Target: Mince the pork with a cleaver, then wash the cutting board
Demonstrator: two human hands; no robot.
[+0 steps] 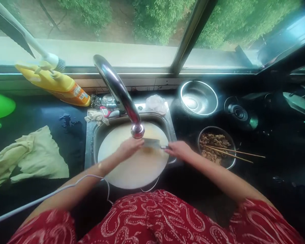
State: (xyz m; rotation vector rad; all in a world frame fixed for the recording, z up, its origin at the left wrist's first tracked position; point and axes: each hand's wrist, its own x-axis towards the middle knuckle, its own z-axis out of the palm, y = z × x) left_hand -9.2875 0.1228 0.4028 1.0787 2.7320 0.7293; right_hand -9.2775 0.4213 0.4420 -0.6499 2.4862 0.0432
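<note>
A round white cutting board (127,173) lies over the sink (94,135). My right hand (178,149) is closed around the dark handle of a cleaver (152,143), whose broad blade is above the board, partly blurred. At the blade's other end is my left hand (132,148), just beneath the faucet (117,86). Its fingers look pressed together and touch or nearly touch the blade. The faucet's tip partly covers them, so what they hold, if anything, is unclear.
Right of the sink stand a metal colander (199,98) and a bowl of brown food (216,149) with chopsticks (240,154) across it. A yellow bottle (63,86) leans at back left. A cloth (43,159) lies left; a white cord (48,196) crosses my left forearm.
</note>
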